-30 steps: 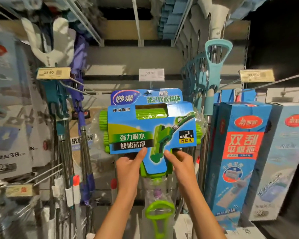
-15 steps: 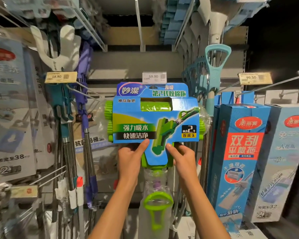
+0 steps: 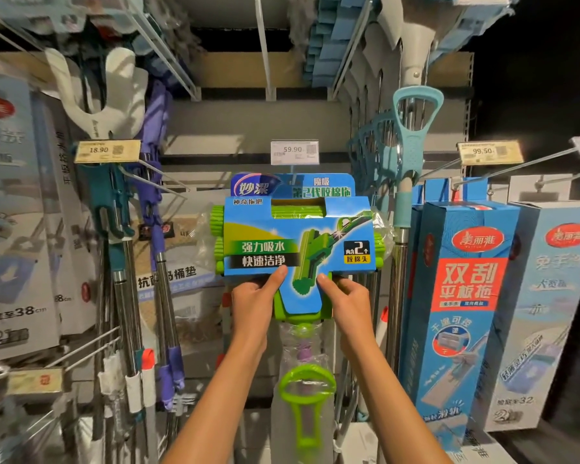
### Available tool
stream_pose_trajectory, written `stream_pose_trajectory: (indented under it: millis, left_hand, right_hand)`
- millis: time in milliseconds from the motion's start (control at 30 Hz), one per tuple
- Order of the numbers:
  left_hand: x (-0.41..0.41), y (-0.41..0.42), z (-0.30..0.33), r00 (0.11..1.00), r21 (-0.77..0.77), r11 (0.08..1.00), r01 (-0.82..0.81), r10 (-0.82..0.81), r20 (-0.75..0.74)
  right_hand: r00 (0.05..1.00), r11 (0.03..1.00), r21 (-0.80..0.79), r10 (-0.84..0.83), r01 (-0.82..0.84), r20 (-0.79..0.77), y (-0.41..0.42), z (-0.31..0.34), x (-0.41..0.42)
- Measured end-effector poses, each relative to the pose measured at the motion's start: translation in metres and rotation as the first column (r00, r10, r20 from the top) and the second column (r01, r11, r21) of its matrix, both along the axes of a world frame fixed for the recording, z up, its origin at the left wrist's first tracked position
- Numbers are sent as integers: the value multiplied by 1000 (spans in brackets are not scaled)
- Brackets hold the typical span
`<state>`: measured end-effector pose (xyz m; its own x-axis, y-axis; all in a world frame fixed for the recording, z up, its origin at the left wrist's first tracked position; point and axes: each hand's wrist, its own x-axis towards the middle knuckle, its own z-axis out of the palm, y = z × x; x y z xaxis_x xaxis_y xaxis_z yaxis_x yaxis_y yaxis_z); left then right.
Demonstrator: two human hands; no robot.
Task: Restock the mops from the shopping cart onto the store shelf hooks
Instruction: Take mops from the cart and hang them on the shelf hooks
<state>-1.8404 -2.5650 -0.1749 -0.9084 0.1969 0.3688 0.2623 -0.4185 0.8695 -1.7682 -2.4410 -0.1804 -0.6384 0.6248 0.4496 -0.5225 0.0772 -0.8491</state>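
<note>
A green sponge mop with a blue cardboard header [image 3: 298,236] is held up against the shelf back, its card top just under the 59.90 price tag [image 3: 294,151]. My left hand [image 3: 255,299] grips the lower left edge of the card, thumb on the front. My right hand [image 3: 345,298] grips the lower right edge the same way. The mop's green loop handle [image 3: 307,383] hangs below between my forearms, wrapped in clear plastic. The hook behind the card is hidden.
Teal and purple mops [image 3: 154,209] hang on hooks to the left under an 18.90 tag [image 3: 107,151]. Light-blue-handled mops [image 3: 412,135] hang to the right. Tall blue mop boxes [image 3: 462,296] stand at right under a 99.50 tag [image 3: 489,152]. Bare wire hooks [image 3: 87,346] jut out lower left.
Both hands have lifted the mop package up and toward the shelf, so its card top now sits just below the 59.90 tag. The grip is unchanged.
</note>
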Motion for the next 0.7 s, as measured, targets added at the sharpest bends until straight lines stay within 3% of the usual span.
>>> stream_pose_trajectory:
  millis: [700]
  left_hand:
    - [-84,47,11,990,-36,999,33,-28,135]
  right_hand:
    - [990,997,-57,-48,56,130,39,10,-89]
